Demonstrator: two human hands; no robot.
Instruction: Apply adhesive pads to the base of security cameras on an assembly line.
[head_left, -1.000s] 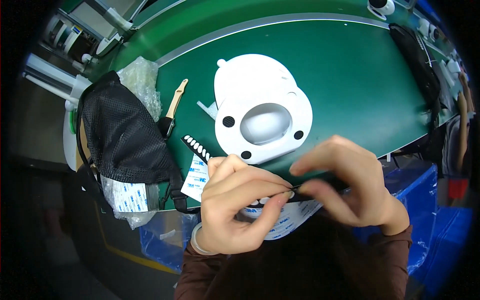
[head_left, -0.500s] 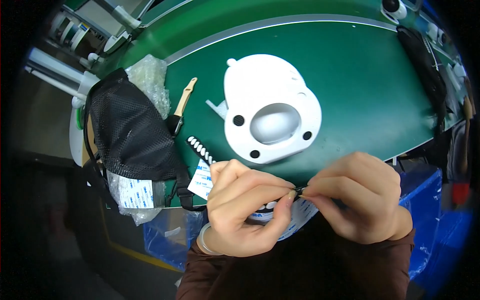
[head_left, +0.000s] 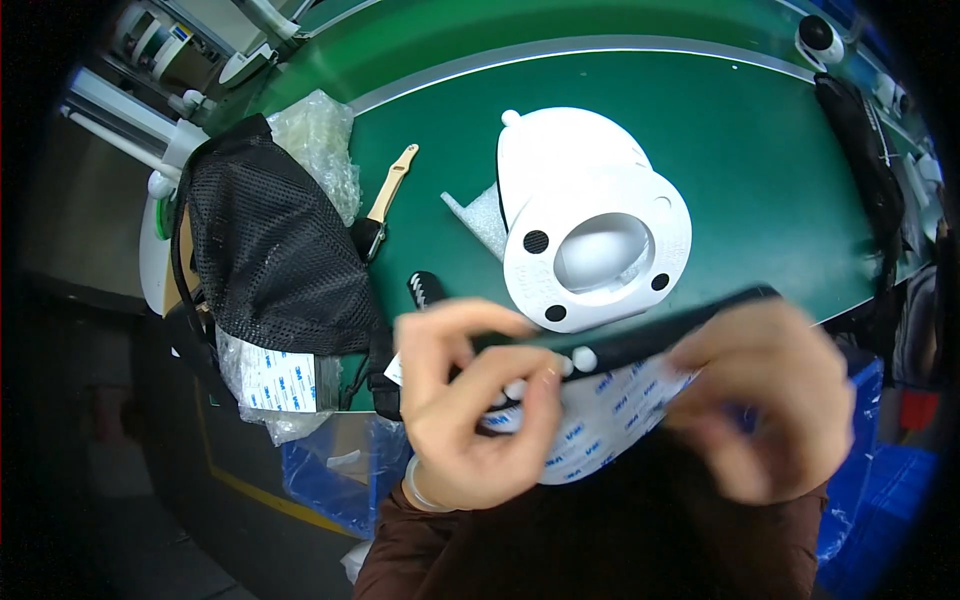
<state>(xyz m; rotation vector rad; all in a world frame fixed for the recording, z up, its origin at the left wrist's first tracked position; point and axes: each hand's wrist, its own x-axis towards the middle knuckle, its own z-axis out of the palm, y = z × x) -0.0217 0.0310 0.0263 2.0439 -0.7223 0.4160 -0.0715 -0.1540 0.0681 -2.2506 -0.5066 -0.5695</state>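
My left hand [head_left: 470, 400] is closed, thumb and fingers pinching a black strip [head_left: 640, 343] dotted with white ovals. White backing paper with blue print [head_left: 600, 430] curves down below the strip. At the right end of that paper is my right hand [head_left: 775, 390], curled and smeared by motion; whether its fingertips grip anything does not show. Just beyond both hands a white rounded device [head_left: 575, 150] lies on the table, its oval opening and black round pads facing up. Another black piece with white ovals [head_left: 425, 288] pokes out behind my left hand.
On the left of the green table [head_left: 740, 230] lie a black mesh bag [head_left: 275, 240], bubble wrap [head_left: 315, 140], a beige strap [head_left: 395, 185] and a bagged stack of printed backing sheets [head_left: 280, 380]. A foam piece [head_left: 482, 222] touches the device. A black folded item [head_left: 860, 150] lies far right.
My right hand has moved right, away from my left fingertips. More of the black strip and backing paper now shows between the hands. The view has shifted slightly.
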